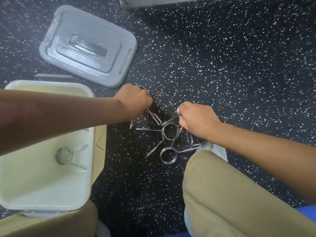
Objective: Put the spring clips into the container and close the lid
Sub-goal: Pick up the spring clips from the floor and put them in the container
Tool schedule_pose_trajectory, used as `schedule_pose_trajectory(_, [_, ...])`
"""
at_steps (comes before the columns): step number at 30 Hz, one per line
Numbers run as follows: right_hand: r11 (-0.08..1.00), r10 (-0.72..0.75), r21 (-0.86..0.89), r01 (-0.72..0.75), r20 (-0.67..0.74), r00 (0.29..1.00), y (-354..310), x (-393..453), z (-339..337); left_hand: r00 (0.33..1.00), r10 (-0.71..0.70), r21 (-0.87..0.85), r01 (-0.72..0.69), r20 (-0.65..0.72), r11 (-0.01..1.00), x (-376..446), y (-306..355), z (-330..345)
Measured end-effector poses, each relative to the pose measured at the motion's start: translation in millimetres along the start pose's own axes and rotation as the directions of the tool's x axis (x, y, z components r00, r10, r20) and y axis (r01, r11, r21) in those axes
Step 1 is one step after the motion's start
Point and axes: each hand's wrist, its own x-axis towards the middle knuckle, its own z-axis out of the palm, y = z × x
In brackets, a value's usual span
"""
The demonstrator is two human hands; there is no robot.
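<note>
Several metal spring clips [169,131] lie tangled on the black speckled floor between my knees. My left hand [133,100] is closed around one clip, whose handle sticks out below the fist. My right hand [196,120] grips another clip at the pile's right side. The cream container [51,206] stands open at the lower left, my left forearm crossing over it. One spring clip [64,155] lies inside it. The grey lid [89,47] rests flat on the floor behind the container.
My bent knees in tan trousers [230,194] fill the lower right and lower left. A grey edge [162,1] runs along the top. A narrow grey strip [53,76] lies behind the container. Bare speckled floor extends to the right.
</note>
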Motion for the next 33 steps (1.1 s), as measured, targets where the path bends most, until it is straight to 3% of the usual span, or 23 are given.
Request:
schedule_pose_trajectory(4, [0.996, 0.029, 0.078, -0.03, 0.012, 1.0, 5, -3, -15, 0.992, -0.124, -0.179, 0.117, -0.032, 0.977, -9, -15, -6])
schedule_pose_trajectory(9, [0.984, 0.076, 0.159, -0.079, 0.029, 0.997, 9, -7, -30, 0.991, -0.125, -0.453, 0.087, -0.053, 0.887, -38, -36, -19])
schedule_pose_trajectory(15, [0.928, 0.132, 0.347, -0.133, 0.026, 0.991, 6, -3, -39, 0.991, -0.131, -0.648, 0.124, 0.037, 0.751, -96, -59, -44])
schedule_pose_trajectory(20, [0.863, 0.083, 0.501, -0.073, 0.003, 0.997, -18, 4, -69, 0.962, -0.241, -0.748, 0.253, 0.128, 0.613, -144, -84, -51])
schedule_pose_trajectory(24, [0.612, 0.154, 0.781, -0.124, 0.036, 0.987, -43, 7, -92, 0.939, -0.266, -0.766, 0.333, 0.218, 0.55, -182, -99, -47])
schedule_pose_trajectory(27, [0.397, 0.166, 0.904, -0.157, 0.098, 0.981, -65, 10, -108, 0.938, -0.27, -0.752, 0.336, 0.215, 0.568, -207, -99, -37])
schedule_pose_trajectory(29, [0.23, 0.165, 0.952, -0.2, 0.165, 0.972, -79, 10, -117, 0.936, -0.288, -0.744, 0.338, 0.202, 0.576, -222, -96, -31])
schedule_pose_trajectory(33, [0.022, 0.082, 0.975, -0.219, 0.217, 0.973, -100, 6, -131, 0.93, -0.34, -0.739, 0.326, 0.139, 0.59, -253, -90, -15])
